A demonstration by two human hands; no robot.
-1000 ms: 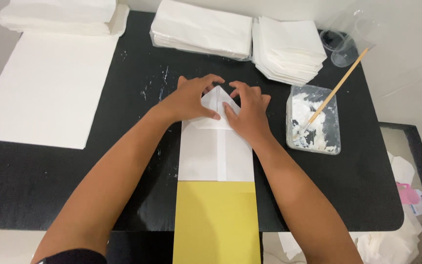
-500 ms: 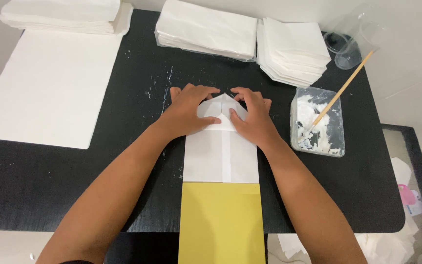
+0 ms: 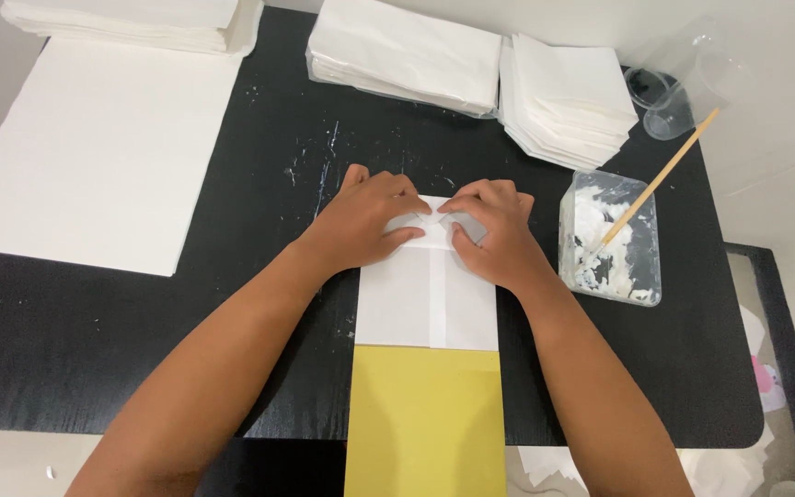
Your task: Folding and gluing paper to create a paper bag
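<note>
**Paper bag pressed flat under both hands at mid-surface**

Paper bag (image 3: 427, 299), white with a lengthwise seam down its middle, lies flat on the black surface (image 3: 259, 368), its near end resting on a yellow sheet (image 3: 425, 419) that overhangs the near edge.

Far left, a large white sheet (image 3: 94, 156) covers that side of the surface, with a pile of white sheets (image 3: 131, 20) at its far end. Specks of white paste mark the black top between that sheet and the bag.

The left hand (image 3: 361, 225) lies palm down on the bag's far left corner, fingers (image 3: 397, 189) curled narrow and pressing on the folded end. The right hand (image 3: 499, 235) mirrors it on the far right corner, fingers bent and close together, thumb on the fold. The two hands nearly meet over the seam; neither grips anything, both only press.

Beyond the hands sit two stacks of folded white bags (image 3: 407, 55), the right-hand stack (image 3: 568, 101) fanned slightly.

Just right of the right hand stands a clear plastic tub (image 3: 611, 241) with white paste, a wooden stick (image 3: 660, 179) leaning in it. Clear plastic cups (image 3: 669, 92) lie at the far right corner.
</note>
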